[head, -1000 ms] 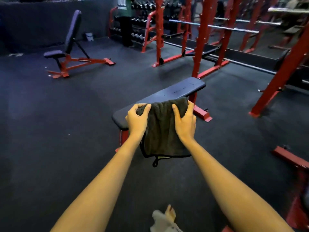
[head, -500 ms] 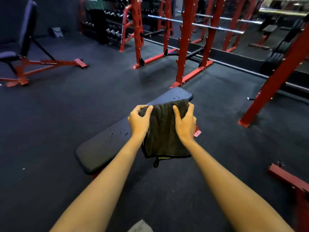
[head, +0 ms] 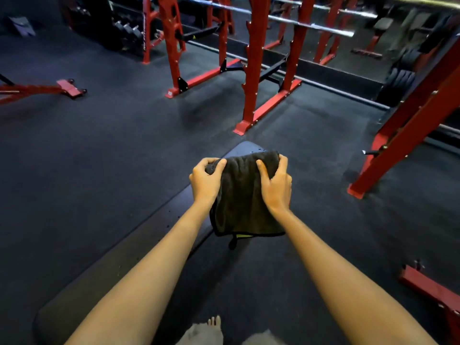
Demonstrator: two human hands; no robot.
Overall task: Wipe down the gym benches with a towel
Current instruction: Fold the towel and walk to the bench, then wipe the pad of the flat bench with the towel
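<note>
The left grip (head: 205,181) and right grip (head: 275,186) each clutch an upper corner of a dark towel (head: 242,197), curled over its top edge. The towel hangs over the far end of the black padded worktop (head: 139,247). Red rack uprights (head: 252,70) stand on the dark floor (head: 99,158) beyond.

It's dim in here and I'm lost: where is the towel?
In the head view the towel sits centre frame, gripped by the left hand and right hand at its top corners, over the far end of the bench.

floor (head: 99,170): dark rubber | red racks (head: 253,70): upright behind | silver barbell (head: 321,28): racked | light: dim
</note>
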